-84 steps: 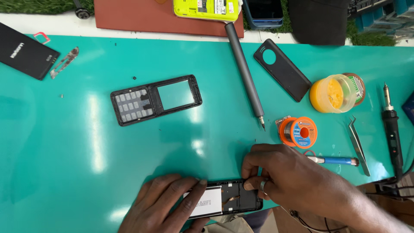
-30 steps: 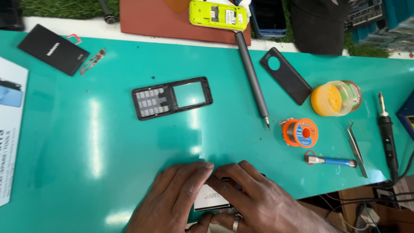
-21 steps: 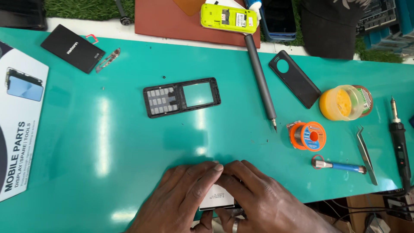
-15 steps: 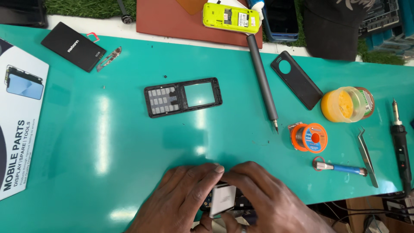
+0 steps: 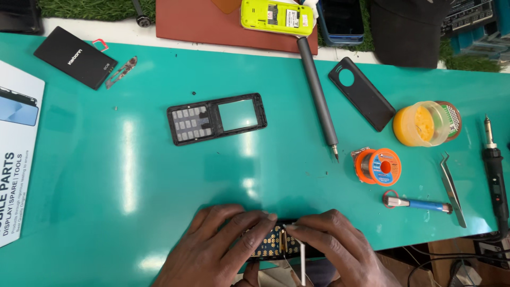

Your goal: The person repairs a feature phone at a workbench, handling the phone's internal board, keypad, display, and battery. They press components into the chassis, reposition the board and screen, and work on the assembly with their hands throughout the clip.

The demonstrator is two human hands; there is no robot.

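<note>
At the table's near edge both my hands grip a small phone body (image 5: 275,245); its dark circuit board with gold keypad contacts faces up. My left hand (image 5: 215,251) holds its left side, fingers curled over the top. My right hand (image 5: 340,250) holds the right side, fingertips meeting the left ones above the board. A thin white strip (image 5: 302,263) hangs down from the phone between my hands. The phone's black front frame with keypad and screen window (image 5: 217,118) lies apart in the middle of the green mat.
A grey screwdriver (image 5: 317,95), black back cover (image 5: 361,100), yellow flux jar (image 5: 419,124), orange solder spool (image 5: 380,166), blue-handled tool (image 5: 419,203), tweezers (image 5: 452,187) and soldering iron (image 5: 494,170) lie right. A black battery (image 5: 76,57) and printed sheet (image 5: 16,154) lie left; a yellow phone (image 5: 276,17) at the back.
The phone body has been turned over between my hands: the pale side showed earlier, the circuit board with gold contacts shows now. Both hands stayed at the near edge.
</note>
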